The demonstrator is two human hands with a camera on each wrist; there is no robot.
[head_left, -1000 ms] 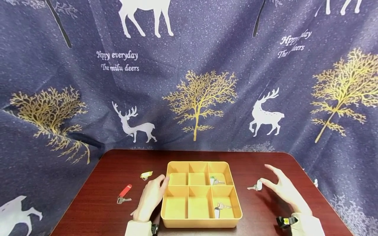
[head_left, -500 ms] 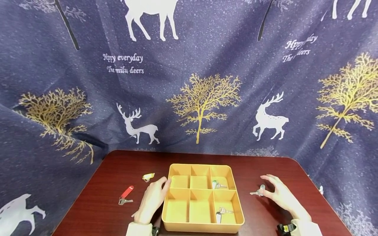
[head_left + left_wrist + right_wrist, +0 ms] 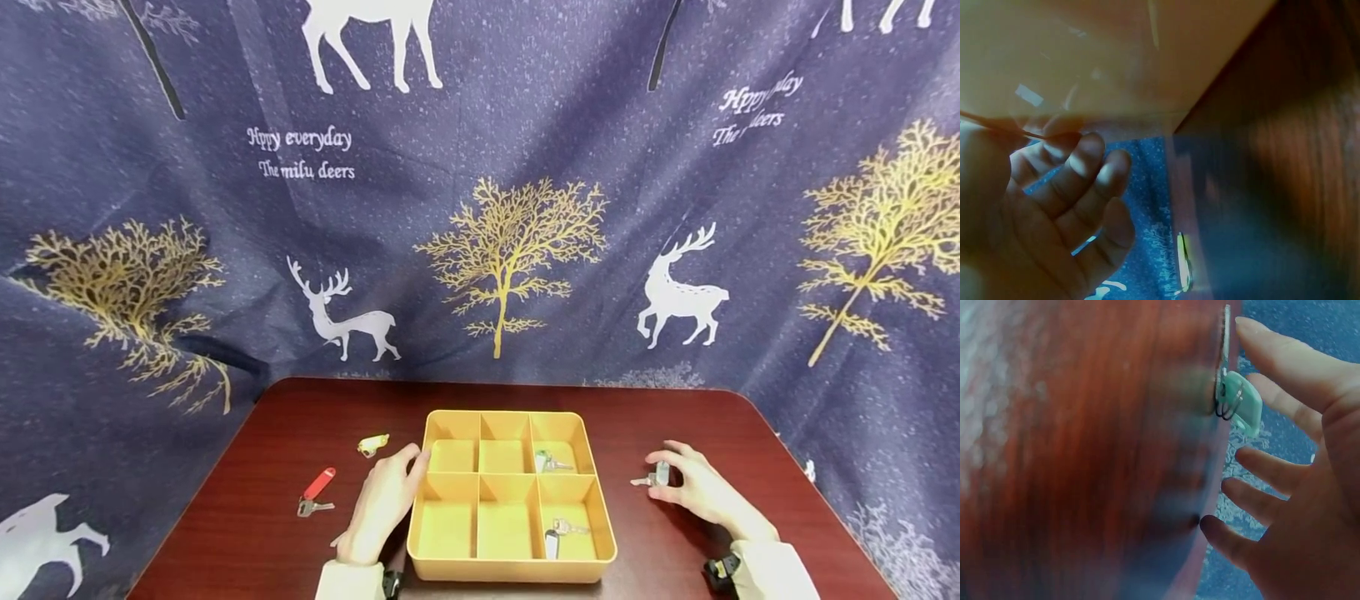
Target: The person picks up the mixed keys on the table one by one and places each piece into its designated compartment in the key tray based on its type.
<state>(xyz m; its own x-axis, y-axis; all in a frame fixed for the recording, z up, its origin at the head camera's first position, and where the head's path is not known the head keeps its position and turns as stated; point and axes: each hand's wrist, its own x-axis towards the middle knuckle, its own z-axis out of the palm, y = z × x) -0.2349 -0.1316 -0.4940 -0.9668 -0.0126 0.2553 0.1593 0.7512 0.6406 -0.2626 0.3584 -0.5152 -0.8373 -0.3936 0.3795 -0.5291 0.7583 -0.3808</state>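
My left hand (image 3: 384,498) grips the left wall of a yellow compartment box (image 3: 510,570), thumb by the rim; its other fingers curl beside the wall in the left wrist view. On the right, my right hand (image 3: 701,492) is around a key with a pale tag (image 3: 662,474), thumb and index finger on either side of the tag. In the right wrist view the tag (image 3: 1244,403) is tilted up on its ring, and a gap shows between it and the thumb. Keys with a green tag (image 3: 542,461) and a dark-and-white tag (image 3: 552,544) lie in the box's two right compartments.
Left of the box, a key with a red tag (image 3: 319,483) and a yellow tag (image 3: 372,444) lie on the dark red table (image 3: 262,467). A dark blue curtain (image 3: 480,275) printed with deer and trees hangs behind the table.
My right hand has moved slightly left, and its thumb and fingers have come around the pale tag. The left hand stays on the box wall. The head view shifts slightly.
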